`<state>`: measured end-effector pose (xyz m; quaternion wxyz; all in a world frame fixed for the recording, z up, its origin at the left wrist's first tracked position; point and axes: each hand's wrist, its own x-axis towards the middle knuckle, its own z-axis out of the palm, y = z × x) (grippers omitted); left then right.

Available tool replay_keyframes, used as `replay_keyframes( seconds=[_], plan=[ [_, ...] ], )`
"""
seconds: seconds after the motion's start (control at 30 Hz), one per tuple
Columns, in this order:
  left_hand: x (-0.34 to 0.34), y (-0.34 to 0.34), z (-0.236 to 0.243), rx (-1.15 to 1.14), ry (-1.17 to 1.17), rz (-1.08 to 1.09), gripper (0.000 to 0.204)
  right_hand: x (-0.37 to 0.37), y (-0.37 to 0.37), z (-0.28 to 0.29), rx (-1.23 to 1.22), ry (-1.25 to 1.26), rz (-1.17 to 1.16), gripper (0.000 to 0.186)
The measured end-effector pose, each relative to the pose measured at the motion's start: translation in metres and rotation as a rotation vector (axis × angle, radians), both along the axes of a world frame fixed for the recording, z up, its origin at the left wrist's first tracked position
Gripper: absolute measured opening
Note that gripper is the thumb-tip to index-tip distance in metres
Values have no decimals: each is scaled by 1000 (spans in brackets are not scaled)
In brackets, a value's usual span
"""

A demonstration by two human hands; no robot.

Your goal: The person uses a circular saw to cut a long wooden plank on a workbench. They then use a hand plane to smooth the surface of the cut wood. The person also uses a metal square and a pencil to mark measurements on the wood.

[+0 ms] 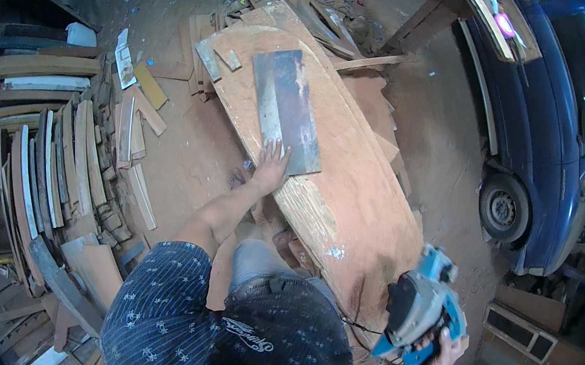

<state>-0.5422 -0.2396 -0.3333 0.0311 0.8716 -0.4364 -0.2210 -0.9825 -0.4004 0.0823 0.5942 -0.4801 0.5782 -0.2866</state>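
My left hand (272, 166) rests with fingers spread on the near end of a flat rectangular board (289, 108). This board is grey and worn, with a paler strip along its left side, and lies on a large wooden worktop (359, 184). At the lower right, my right hand (446, 352) is wrapped round the handle of a teal and grey power tool, which looks like an electric planer (423, 310). The planer is tilted at the worktop's near right end; whether it touches the wood is unclear. A dark cord (357, 322) runs near it.
Two small wood offcuts (231, 60) lie at the worktop's far left. Curved wooden pieces (52, 158) are stacked along the left. Scrap wood (327, 28) litters the ground beyond the worktop. A blue car (544, 120) stands at the right, near a wooden post (425, 19).
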Motion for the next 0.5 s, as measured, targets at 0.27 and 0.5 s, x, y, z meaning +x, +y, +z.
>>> replay_keyframes(
  seconds=[0.27,0.5],
  plan=[
    [29,-10,-13,-155,64,91,88,140,-6,-113,136,71,484,28],
    [8,78,-7,-460,66,457,77,209,42,-259,140,50,628,39]
  ],
)
